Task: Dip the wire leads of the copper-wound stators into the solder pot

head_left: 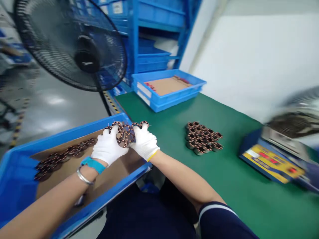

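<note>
On my feed, left, wound rings (66, 155) line the blue crate (62, 135); at its far right corner, left hand (107, 146) and right hand (146, 142) clasp a ring cluster (129, 137) between them, where uneven squeezing could drop middle rings; right, a ring pile (203, 137).

The left hand (109, 145) and right hand (144, 141) both wear white fabric gloves, and the right one ends in a thin yellow edge (153, 156) at the cuff. On the left wrist sit a teal band (93, 164) and, just behind it, a rounded silver bangle (83, 176). The top (147, 217) is dark navy and looks plain, though blur leaves its weave unclear; its short right sleeve (221, 220) carries a white stripe (216, 206) near the hem.
</note>
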`<state>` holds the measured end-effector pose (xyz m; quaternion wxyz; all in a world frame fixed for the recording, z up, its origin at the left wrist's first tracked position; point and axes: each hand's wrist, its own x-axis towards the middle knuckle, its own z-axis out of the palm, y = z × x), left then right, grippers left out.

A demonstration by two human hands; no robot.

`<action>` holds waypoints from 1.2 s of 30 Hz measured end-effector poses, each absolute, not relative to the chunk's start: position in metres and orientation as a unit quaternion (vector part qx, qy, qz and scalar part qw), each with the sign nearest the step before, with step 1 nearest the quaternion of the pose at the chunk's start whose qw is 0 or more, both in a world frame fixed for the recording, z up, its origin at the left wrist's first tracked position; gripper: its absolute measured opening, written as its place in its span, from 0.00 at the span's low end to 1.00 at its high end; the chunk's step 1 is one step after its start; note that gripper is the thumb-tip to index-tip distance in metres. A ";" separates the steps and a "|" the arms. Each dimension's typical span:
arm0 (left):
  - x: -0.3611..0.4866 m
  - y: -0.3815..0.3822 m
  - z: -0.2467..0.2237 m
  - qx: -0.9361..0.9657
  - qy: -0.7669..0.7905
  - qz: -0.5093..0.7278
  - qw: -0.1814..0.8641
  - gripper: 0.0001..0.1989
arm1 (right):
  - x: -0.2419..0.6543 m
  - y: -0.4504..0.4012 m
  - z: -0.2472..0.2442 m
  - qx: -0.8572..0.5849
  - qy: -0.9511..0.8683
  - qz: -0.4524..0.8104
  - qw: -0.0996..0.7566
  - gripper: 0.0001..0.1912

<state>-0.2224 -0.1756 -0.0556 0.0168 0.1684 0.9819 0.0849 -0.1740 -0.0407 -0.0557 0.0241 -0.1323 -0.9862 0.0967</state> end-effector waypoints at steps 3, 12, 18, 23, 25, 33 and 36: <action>-0.201 -0.126 -0.050 0.270 0.958 0.093 0.038 0.45 | -0.126 -0.006 -0.047 -0.246 -0.963 0.111 0.011 0.32; -0.133 -0.007 -0.050 0.549 0.820 0.019 0.161 0.46 | 0.001 0.048 -0.062 -0.516 -0.841 0.164 -0.028 0.28; -0.132 0.053 -0.049 0.586 0.794 -0.017 0.160 0.44 | 0.004 0.097 -0.059 -0.515 -0.843 0.145 -0.047 0.27; -0.137 0.092 -0.048 0.583 0.799 -0.009 0.146 0.52 | -0.009 0.138 -0.061 -0.504 -0.859 0.082 -0.036 0.31; -0.136 0.095 -0.047 0.587 0.796 -0.003 0.145 0.54 | -0.008 0.145 -0.061 -0.493 -0.868 0.057 -0.022 0.35; -0.156 0.005 -0.038 0.597 0.791 0.116 0.070 0.40 | 0.060 0.143 -0.077 -0.485 -0.867 0.080 0.078 0.41; -0.170 -0.056 -0.043 0.510 0.840 0.159 0.096 0.37 | 0.077 0.154 -0.092 -0.510 -0.834 0.169 0.127 0.36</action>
